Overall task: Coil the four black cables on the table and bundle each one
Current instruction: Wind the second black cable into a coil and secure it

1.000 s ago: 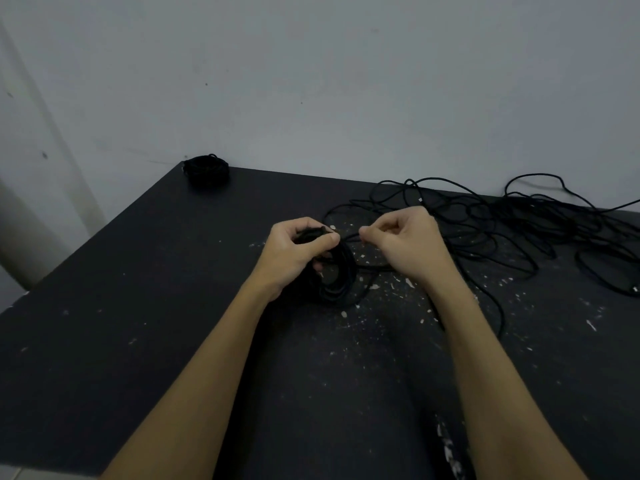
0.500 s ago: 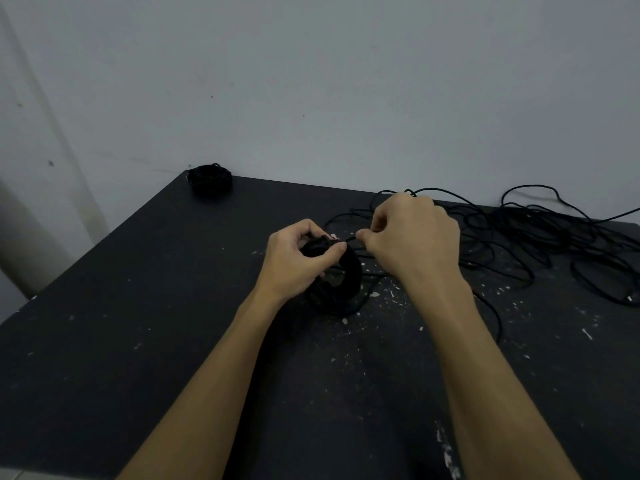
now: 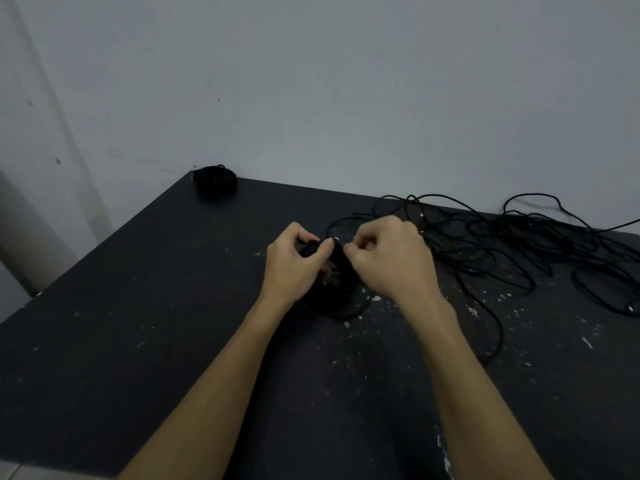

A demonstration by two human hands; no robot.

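coil point(image 3: 341, 289): black, partly wound, I see it standing on edge mid-table | bundle point(image 3: 214, 180): finished black coil, flat at far-left table corner | loose cables point(image 3: 512, 244): tangled black heap along far-right table edge

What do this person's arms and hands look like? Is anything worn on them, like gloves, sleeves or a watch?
Both forearms are bare as far as the picture shows, with no sleeves in view. The left hand and right hand wear no gloves, and no watch, bracelet or ring shows on the visible sides. The light is dim, so fine marks cannot be made out.
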